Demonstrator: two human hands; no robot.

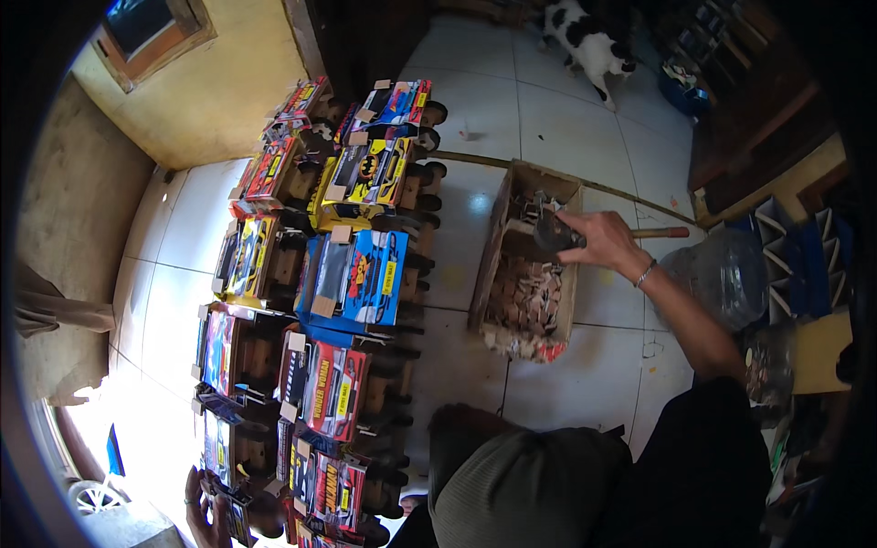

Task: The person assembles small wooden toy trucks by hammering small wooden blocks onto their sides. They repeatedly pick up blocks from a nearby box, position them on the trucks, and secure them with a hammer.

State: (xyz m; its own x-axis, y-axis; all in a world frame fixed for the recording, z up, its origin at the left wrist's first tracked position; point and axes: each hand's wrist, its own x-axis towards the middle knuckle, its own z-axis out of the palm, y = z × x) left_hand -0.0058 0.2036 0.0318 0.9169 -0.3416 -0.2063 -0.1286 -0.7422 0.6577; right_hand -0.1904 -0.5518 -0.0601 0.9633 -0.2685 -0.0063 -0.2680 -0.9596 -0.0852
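Observation:
My right hand is closed around the dark, rounded head of a hammer, whose wooden handle sticks out to the right. It hovers over a long wooden box holding many small flat wooden pieces. At the lower left, my left hand grips the side of a small toy truck at the near end of a row; part of that hand is cut off by the dark rim. Two rows of wheeled toy trucks, including a blue one and a red one, stand between my hands.
A black-and-white cat walks on the tiled floor at the far side. To the right are a clear plastic container and blue folded pieces. A yellow wall borders the far left.

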